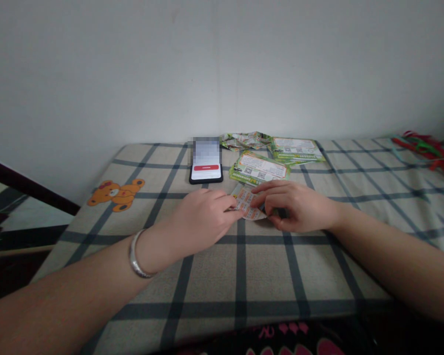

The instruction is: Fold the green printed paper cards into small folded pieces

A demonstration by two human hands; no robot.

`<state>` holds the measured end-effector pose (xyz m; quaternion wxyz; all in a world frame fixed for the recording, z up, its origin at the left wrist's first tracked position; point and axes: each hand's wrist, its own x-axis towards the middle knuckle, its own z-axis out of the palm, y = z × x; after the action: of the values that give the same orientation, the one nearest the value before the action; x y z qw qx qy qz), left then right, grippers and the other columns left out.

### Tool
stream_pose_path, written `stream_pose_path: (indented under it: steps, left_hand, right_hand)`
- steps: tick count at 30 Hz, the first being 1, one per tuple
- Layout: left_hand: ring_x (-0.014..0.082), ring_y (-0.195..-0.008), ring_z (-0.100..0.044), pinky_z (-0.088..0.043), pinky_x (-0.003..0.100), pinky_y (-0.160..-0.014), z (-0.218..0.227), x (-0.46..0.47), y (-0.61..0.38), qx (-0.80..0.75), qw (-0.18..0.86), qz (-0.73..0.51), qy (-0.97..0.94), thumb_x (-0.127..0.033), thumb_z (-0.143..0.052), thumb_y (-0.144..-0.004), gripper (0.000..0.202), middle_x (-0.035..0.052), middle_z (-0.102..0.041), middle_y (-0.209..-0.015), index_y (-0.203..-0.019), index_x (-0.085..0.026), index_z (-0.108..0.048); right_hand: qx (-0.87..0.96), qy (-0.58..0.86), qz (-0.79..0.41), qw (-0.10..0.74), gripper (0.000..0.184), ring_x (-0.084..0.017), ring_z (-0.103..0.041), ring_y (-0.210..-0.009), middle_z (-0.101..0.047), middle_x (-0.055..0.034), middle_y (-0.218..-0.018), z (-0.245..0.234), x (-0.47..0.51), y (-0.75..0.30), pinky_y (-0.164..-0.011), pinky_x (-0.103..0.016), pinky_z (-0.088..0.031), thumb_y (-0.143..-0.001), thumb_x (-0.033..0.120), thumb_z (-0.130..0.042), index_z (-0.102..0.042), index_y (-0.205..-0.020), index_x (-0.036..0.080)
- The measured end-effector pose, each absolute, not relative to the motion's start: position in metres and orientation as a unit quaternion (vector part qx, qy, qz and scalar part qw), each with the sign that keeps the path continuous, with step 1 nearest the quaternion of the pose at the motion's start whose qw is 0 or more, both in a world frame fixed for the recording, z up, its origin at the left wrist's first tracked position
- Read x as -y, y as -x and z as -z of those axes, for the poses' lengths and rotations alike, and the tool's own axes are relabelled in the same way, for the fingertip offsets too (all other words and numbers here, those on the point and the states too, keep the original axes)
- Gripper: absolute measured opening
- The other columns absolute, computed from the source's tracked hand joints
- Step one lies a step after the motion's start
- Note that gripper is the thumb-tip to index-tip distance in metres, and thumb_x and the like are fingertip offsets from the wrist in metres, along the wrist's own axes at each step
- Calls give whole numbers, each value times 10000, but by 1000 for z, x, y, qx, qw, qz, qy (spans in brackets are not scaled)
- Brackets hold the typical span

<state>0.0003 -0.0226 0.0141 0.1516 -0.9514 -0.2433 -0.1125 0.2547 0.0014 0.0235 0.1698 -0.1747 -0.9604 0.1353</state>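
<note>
A small printed card (245, 203) with rows of orange and white boxes lies between my two hands, looking like a scratch card. My left hand (210, 212) pinches its left edge between thumb and fingers; a silver bangle circles that wrist. Over the card's right side, my right hand (294, 204) is curled, with fingers pressed on the surface and the thumb tucked near its lower right edge. Whether a small tool sits in the right fingers is hidden. Just behind the card are green-bordered cards (261, 167) printed with QR codes.
A phone (206, 167) with a lit screen lies behind my left hand. Crumpled green wrapping (247, 140) and more green cards (298, 149) are near the wall. A flat bear cutout (116, 195) lies left on the checked tablecloth (203, 276); red and green items (436, 155) sit far right.
</note>
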Motion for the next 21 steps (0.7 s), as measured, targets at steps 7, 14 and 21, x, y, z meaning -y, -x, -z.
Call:
stream_pose_path:
  steps: [7, 14, 21]
  left_hand:
    - [186, -830, -622, -494, 307, -648, -19, 21, 4, 182, 156, 128, 962, -227, -543, -874, 215, 49, -706, -912, -1031, -205, -689]
    - [183, -819, -621, -469, 308, -625, -18, 19, 6, 178, 168, 114, 963, -241, -560, -874, 196, 25, -706, -941, -1029, -233, -679]
    - [193, -780, -595, -453, 330, -613, -23, 19, 10, 186, 169, 71, 965, -222, -562, -864, 180, 30, -674, -869, -995, -201, -683]
  right_hand:
    - [970, 185, -63, 148, 110, -217, -590, -1102, -693, -83, -1031, -23, 2, -255, -927, -365, -485, -779, 108, -542, -609, -844, 167]
    - [970, 205, -40, 129, 112, -181, -594, -879, -655, -54, -867, -26, 2, -258, -774, -336, -456, -807, 162, -532, -623, -871, 172]
    - [968, 224, -84, 73, 169, -174, -581, -858, -661, -29, -899, -36, 0, -263, -766, -329, -443, -753, 147, -583, -645, -905, 189]
